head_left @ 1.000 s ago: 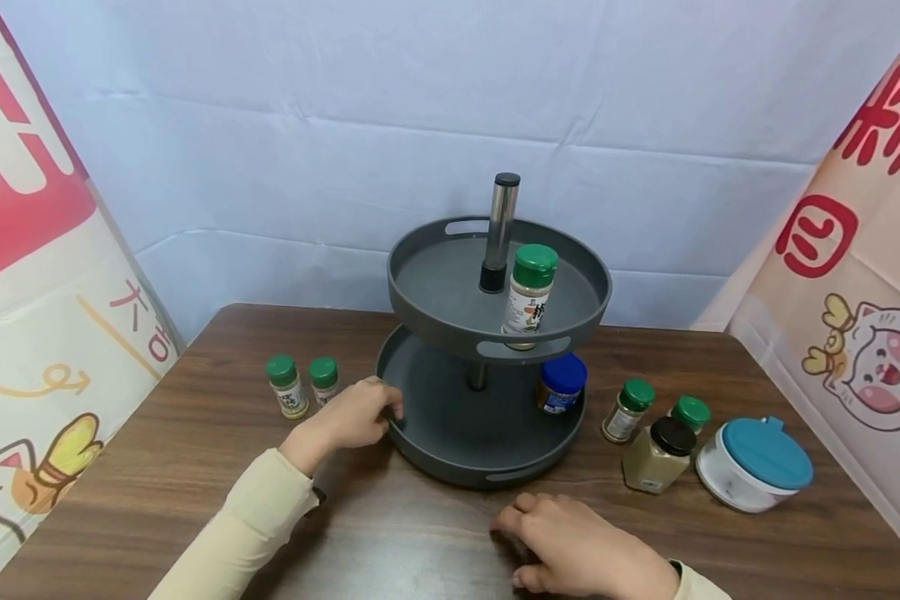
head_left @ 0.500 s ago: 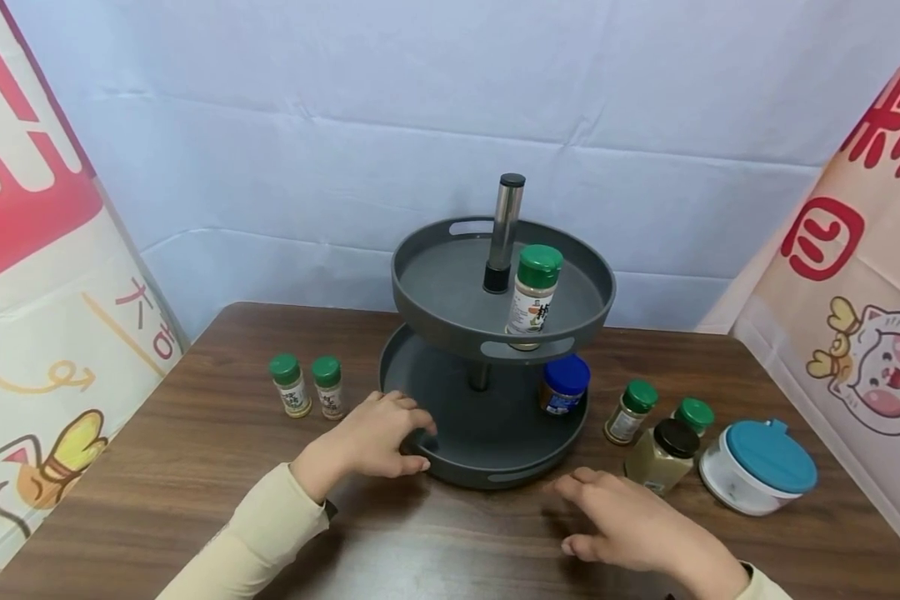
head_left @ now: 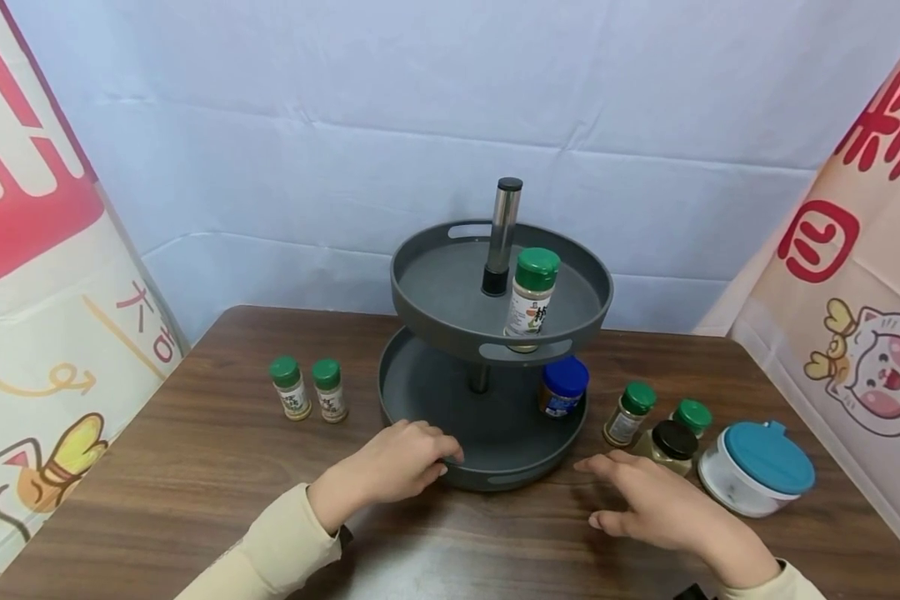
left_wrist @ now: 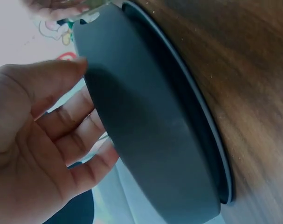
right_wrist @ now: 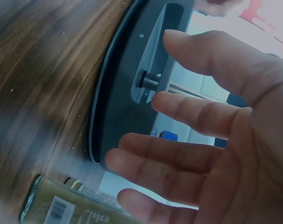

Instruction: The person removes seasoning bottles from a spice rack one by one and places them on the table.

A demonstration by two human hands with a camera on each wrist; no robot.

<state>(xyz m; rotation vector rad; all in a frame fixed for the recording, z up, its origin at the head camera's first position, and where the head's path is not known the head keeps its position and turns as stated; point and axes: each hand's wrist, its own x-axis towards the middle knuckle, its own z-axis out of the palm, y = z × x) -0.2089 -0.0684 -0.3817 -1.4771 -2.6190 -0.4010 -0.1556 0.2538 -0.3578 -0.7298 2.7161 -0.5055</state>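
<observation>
My left hand [head_left: 390, 465] is at the front-left rim of the lower tier [head_left: 438, 417] of a dark grey two-tier turntable rack. In the left wrist view its loosely bent fingers [left_wrist: 80, 140] lie behind the rim, the thumb at the rim's edge. Palm down, my right hand [head_left: 656, 508] hovers right of the rack's front with fingers spread, holding nothing. It partly hides a hexagonal jar [head_left: 673, 442] with a black lid. On the upper tier [head_left: 438, 275] stands a green-capped seasoning bottle [head_left: 530, 304]. A blue-lidded jar [head_left: 564, 387] sits at the lower tier's right.
Two green-capped bottles, one [head_left: 290, 390] beside another [head_left: 330, 393], stand left of the rack. To its right are two more, a nearer bottle [head_left: 627, 417] and a farther bottle [head_left: 692, 414], plus a white container [head_left: 753, 471] with a teal lid. A metal post [head_left: 504, 229] rises through the rack.
My left hand has moved right and nearer along the lower rim, its fingers loosening. My right hand has shifted right, towards the black-lidded jar. The rack and its contents look unchanged.
</observation>
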